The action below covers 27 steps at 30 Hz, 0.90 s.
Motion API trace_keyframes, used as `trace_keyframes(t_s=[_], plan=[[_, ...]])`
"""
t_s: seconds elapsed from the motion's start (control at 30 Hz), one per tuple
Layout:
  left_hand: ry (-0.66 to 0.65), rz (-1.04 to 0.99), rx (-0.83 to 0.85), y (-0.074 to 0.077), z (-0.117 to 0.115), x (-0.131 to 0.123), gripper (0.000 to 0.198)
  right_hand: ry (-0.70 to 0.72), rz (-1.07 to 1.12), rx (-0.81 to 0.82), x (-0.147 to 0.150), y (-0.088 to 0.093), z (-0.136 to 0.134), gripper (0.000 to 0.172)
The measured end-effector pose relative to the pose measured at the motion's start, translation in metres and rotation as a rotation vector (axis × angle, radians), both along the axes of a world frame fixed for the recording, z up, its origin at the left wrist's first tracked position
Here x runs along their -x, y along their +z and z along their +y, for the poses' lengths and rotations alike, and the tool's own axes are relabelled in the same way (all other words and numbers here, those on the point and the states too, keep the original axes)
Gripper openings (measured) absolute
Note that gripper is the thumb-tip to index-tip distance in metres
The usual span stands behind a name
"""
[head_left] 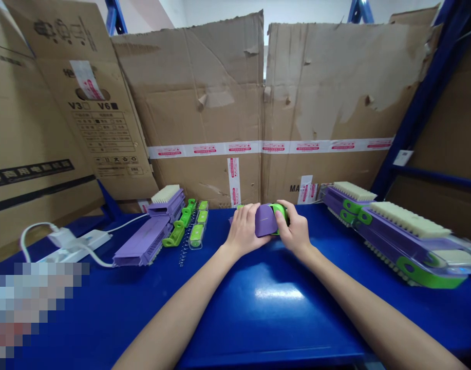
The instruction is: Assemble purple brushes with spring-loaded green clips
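Note:
Near the back middle of the blue table, my left hand [242, 228] is wrapped around a purple plastic brush body [266, 220]. My right hand [296, 229] grips a bright green plastic piece [280, 209] at the right end of that body. The two parts touch or sit very close; whether they are joined cannot be made out. My fingers hide much of both. Left of my hands lie green-topped clear pieces [197, 233], a row of thin springs [186, 237] and green plastic brackets [175, 234].
More purple brush bodies [145, 240], one with cream bristles [166, 193], lie at the left. A white power strip [87, 240] with cables is beside them. Purple-and-green brushes [402, 241] stand at the right. Cardboard panels [204, 113] wall the back of the blue table [254, 329].

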<state>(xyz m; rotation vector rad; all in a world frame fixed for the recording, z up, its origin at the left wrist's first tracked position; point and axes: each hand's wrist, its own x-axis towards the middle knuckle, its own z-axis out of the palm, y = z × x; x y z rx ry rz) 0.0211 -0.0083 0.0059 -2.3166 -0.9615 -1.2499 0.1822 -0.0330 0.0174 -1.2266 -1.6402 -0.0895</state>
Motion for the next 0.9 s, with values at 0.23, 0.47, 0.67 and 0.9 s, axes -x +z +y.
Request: trace_keyframes(t_s=[0.23, 0.47, 0.67, 0.9], plan=[[0.045, 0.023, -0.075, -0.005, 0.002, -0.002, 0.059, -0.006, -0.168, -0.047, 0.0, -0.001, 0.001, 0.039], [0.02, 0.098, -0.109, -0.006, 0.008, 0.003, 0.054, -0.031, -0.274, -0.183, -0.01, -0.002, 0.006, 0.029], [0.014, 0.091, -0.024, -0.004, 0.004, 0.0, 0.057, -0.046, -0.291, -0.165, -0.011, -0.001, 0.005, 0.03], [-0.011, 0.084, -0.025, -0.001, 0.003, -0.001, 0.054, -0.041, -0.283, -0.212, -0.01, -0.001, 0.004, 0.028]])
